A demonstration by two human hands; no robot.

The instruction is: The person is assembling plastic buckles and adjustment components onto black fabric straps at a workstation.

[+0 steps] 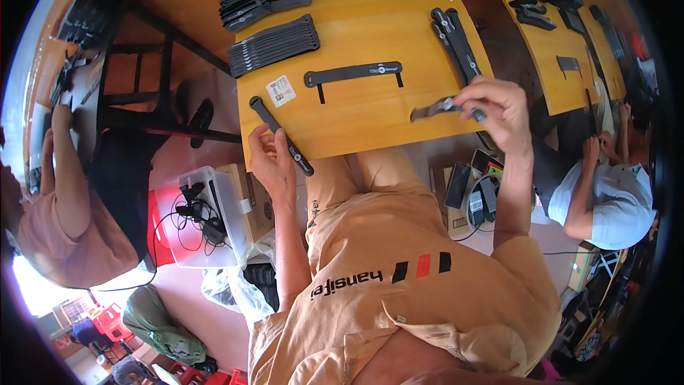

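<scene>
Yellow-orange wooden tabletop (pixel 370 36) is seen from above, with a reddish floor below it and other people seated at both sides of the view; the person's own forearms are brought up from the lower edge.

The right hand (pixel 499 103) is closed, and a short flat dark strap piece with a pale end (pixel 431 109) is pinched between its fingertips; the piece is held out to the left of the grip, just above the near part of the table. Just beyond the grip, two long black straps (pixel 456 39) are laid side by side on the wood, slanting away from the hand.

The left hand (pixel 271 157) is held at the near left corner of the table; a long narrow black strap with a rounded end (pixel 280 134) is gripped by its fingers, and the strap is run diagonally past the grip, one end up on the wood, the other down past the table edge.

Between the two grips, farther away, a black strap with two short prongs (pixel 354 73) is laid flat; a small white printed label (pixel 281 90) is set just left of it. Beyond these, stacks of black straps (pixel 274 44) are piled.

Below the left grip, a clear plastic box holding cables (pixel 203 217) is stood on the floor.
</scene>
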